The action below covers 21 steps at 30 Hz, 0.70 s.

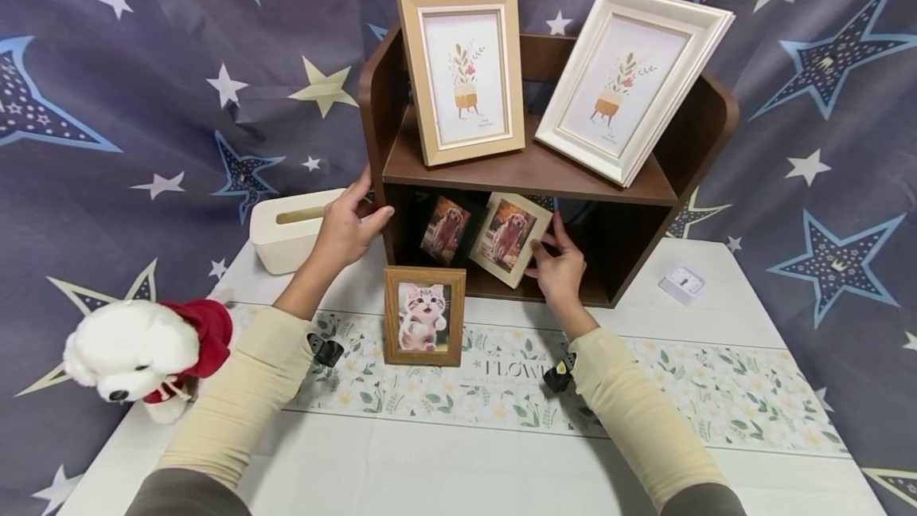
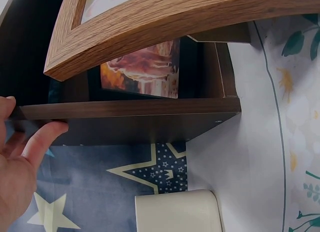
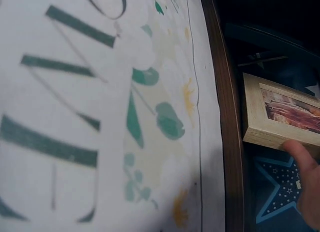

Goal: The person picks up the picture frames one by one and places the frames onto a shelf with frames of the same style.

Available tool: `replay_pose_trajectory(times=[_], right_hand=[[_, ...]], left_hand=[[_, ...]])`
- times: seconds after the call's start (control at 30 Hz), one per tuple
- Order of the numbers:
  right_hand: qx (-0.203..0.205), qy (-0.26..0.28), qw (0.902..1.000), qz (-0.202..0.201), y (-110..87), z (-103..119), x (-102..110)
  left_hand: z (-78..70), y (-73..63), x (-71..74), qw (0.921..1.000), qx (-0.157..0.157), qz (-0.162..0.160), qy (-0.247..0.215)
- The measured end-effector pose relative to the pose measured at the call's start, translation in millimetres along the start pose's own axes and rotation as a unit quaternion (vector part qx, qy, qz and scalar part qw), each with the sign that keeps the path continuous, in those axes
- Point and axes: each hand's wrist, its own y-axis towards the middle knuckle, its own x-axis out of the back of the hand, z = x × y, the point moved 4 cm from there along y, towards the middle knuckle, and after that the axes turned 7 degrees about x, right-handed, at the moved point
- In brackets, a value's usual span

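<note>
My left hand (image 1: 347, 228) grips the left side panel of a dark brown two-tier shelf (image 1: 458, 175), thumb on its front edge. In the left wrist view the thumb (image 2: 46, 142) lies along that panel's edge. My right hand (image 1: 561, 267) holds a pale wood photo frame (image 1: 490, 263) with a dog picture by its right edge, tilted in the lower compartment. Left of it leans a dark photo frame (image 1: 446, 229) with a similar dog picture, partly overlapped. A brown wood photo frame (image 1: 424, 358) with a kitten picture stands in front of the shelf.
Two larger frames, one tan (image 1: 414, 78) and one white (image 1: 698, 62), lean on the upper tier. A cream tissue box (image 1: 275, 249) stands left of the shelf, a white plush dog (image 1: 136, 345) further left. To the right sits a small white clock (image 1: 682, 283). A floral runner (image 1: 723, 392) crosses the table.
</note>
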Motion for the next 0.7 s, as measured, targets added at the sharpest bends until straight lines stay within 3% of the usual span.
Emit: replay_pose_trajectory(times=[0.7], right_hand=[[0.014,-0.026,0.9995,0.006,-0.8,0.7,-2.5]], left_hand=[[0.3,0.0,0.1,0.9999,0.001,0.006,-0.009]])
